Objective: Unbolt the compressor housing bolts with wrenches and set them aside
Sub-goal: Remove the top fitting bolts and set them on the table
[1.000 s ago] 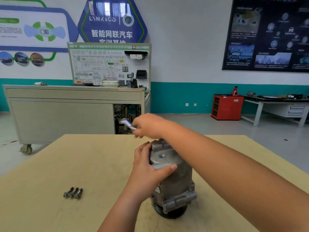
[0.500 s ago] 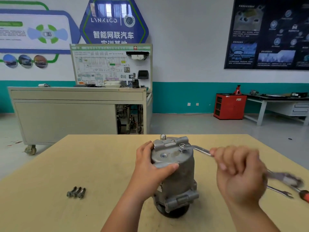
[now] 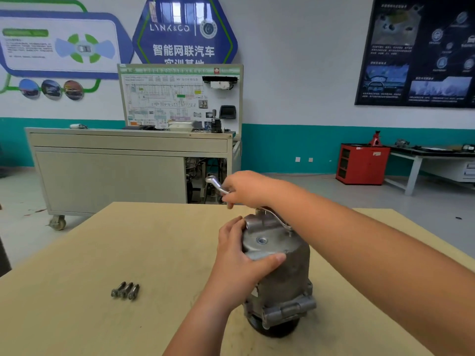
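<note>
A grey metal compressor stands upright on the wooden table. My left hand grips its top cover from the left, thumb across the front edge. My right hand holds a silver wrench above and behind the housing; the wrench's far end sticks out to the left, and its other end reaches down to a bolt on the top right of the cover, partly hidden by my forearm. Three removed bolts lie side by side on the table to the left.
A wheeled grey training bench with a wiring board stands behind the table. A red cabinet and a workbench are at the far right wall. My right forearm crosses the table's right half.
My right hand swung the wrench from the right of the compressor round to behind it, back to where it was one second ago. The left hand kept its hold on the cover.
</note>
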